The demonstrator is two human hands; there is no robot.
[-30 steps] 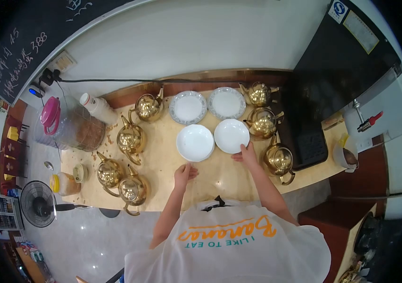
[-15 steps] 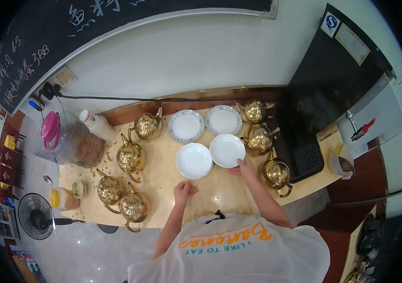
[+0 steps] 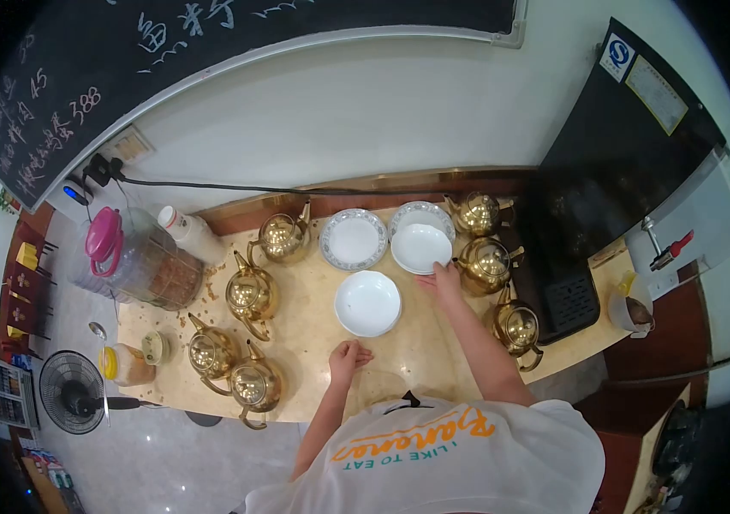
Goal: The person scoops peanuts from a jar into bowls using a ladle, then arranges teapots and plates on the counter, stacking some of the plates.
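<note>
My right hand (image 3: 441, 283) grips the near rim of a white bowl (image 3: 421, 248), thumb on the rim and fingers underneath. In this view the bowl overlaps a white plate with a grey patterned rim (image 3: 408, 212), hiding its near part. A matching patterned plate (image 3: 354, 239) lies to its left. Nearer me, a second white bowl (image 3: 367, 304) rests on the table. My left hand (image 3: 349, 360) is just below that bowl, holding nothing, fingers loosely bent and pointing right.
Brass teapots stand on both sides of the wooden table (image 3: 313, 360), such as one at left (image 3: 252, 293) and one at right (image 3: 485, 264). Far left are a large pink-lidded jar (image 3: 168, 274) and a white bottle (image 3: 193, 236). A black drip tray (image 3: 566, 300) lies right.
My right hand has moved its bowl away from me, from beside the other bowl to over the right patterned plate. My left hand remains near the other bowl. The view has shifted slightly.
</note>
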